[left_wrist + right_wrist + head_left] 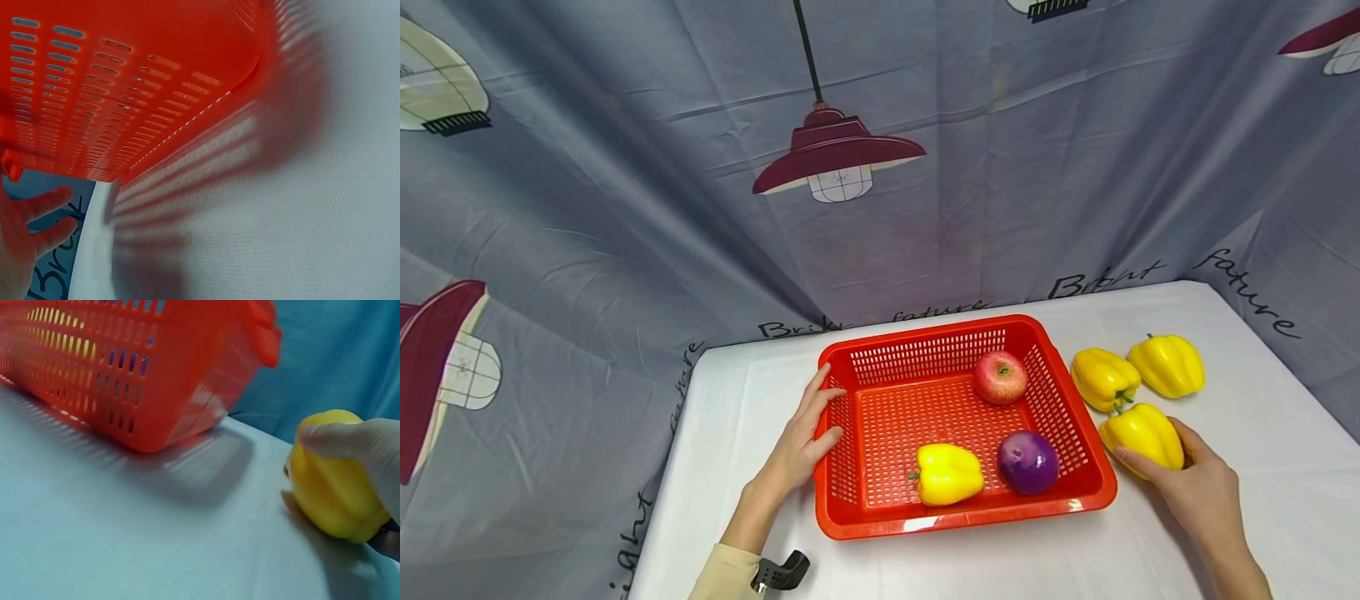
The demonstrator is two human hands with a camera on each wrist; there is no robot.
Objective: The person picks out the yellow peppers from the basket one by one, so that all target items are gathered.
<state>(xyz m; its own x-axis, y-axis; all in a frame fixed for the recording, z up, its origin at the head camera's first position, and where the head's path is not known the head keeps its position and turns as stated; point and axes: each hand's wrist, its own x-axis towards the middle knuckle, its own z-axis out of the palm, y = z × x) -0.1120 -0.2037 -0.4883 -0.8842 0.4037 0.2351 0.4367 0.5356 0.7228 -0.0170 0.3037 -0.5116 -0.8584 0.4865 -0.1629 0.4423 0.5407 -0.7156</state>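
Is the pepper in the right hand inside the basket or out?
Out: the right hand grips the yellow pepper beside the red basket, not within it.

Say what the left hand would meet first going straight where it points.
Likely the left side of the red, rectangular plastic basket; the left hand overlaps its rim, exact contact is unclear.

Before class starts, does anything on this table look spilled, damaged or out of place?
Nothing stands out. The red basket sits on the white tabletop, holding an apple, a purple item and a yellow pepper; no spill or damage shows. Two peppers lie beside it; the right hand grips another pepper.
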